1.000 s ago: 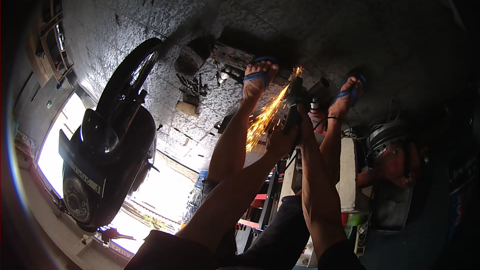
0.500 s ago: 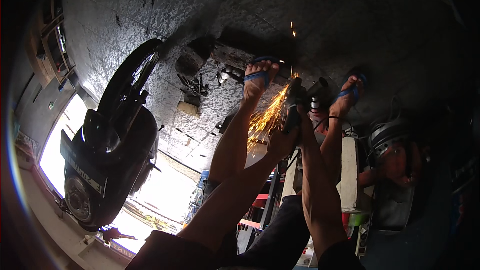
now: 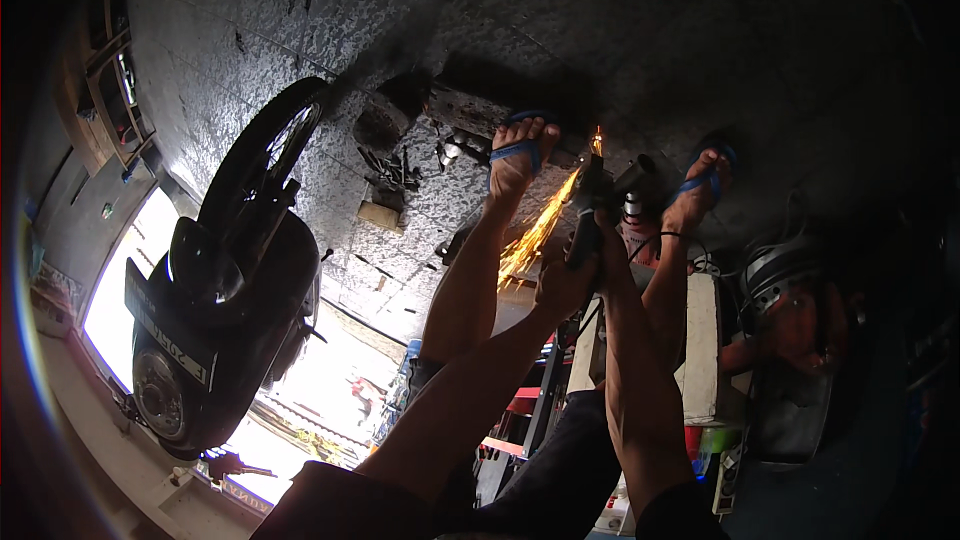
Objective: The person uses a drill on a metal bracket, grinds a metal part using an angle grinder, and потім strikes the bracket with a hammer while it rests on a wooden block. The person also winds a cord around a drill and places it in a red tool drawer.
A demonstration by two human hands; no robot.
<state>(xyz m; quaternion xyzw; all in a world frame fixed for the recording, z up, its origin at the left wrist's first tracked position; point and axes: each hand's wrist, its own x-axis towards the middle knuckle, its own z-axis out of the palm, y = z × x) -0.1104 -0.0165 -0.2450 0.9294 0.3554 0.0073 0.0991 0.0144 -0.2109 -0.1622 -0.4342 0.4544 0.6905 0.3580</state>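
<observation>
My left hand (image 3: pixel 565 280) is closed round the rear of a dark angle grinder (image 3: pixel 588 205). Just right of it, my right hand (image 3: pixel 606 240) grips the same tool, its fingers largely hidden in shadow. A streak of orange sparks (image 3: pixel 540 240) shoots from the grinder's head down and to the left. A smaller bright flare (image 3: pixel 598 140) shows at its far end. What the disc touches is too dark to make out. A dark, tube-like part (image 3: pixel 636 176) lies close to the right of the grinder.
My feet in blue flip-flops (image 3: pixel 515 150) flank the grinder. A motorbike (image 3: pixel 225 290) stands at the left. Blocks (image 3: pixel 380 217) and loose metal pieces (image 3: pixel 400 172) lie on the floor beyond. At right are a pale bench (image 3: pixel 703 350), a cable (image 3: pixel 680 237) and a large red machine (image 3: pixel 800 315).
The sparks have narrowed into a tighter streak, and the flare at the far end has grown. Both hands stay on the grinder in nearly the same place.
</observation>
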